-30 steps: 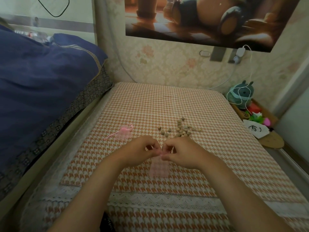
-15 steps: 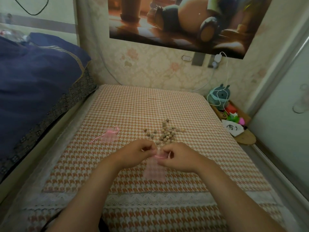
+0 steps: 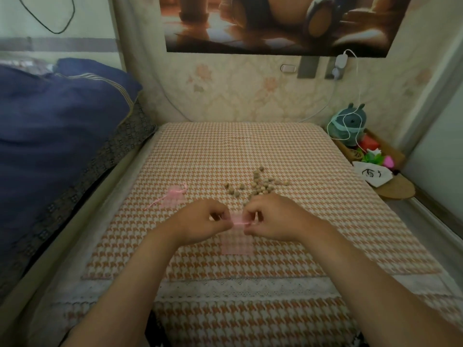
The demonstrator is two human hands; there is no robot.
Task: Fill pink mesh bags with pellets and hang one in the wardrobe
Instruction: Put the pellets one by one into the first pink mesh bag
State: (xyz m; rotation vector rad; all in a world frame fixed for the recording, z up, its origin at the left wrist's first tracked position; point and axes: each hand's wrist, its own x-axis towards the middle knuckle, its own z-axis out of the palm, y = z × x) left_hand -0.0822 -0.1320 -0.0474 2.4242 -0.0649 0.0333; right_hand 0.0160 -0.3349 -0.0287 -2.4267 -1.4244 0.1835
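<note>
Left hand (image 3: 200, 221) & right hand (image 3: 271, 217) each pinch the top edge of a pink mesh bag (image 3: 236, 242), one per side, grip pressed on the mesh; bag lies flat on the checked cloth (image 3: 313, 221). Pellets (image 3: 260, 187) sit in a loose pile just beyond the right hand. 2nd pink bag (image 3: 172, 197) lies on the cloth, apart, left of the hands.

Sheer pink mesh bag (image 3: 236, 242), matt woven houndstooth cloth (image 3: 250, 151), dull rough-looking pellets (image 3: 260, 186), soft navy quilt (image 3: 57, 121)
</note>
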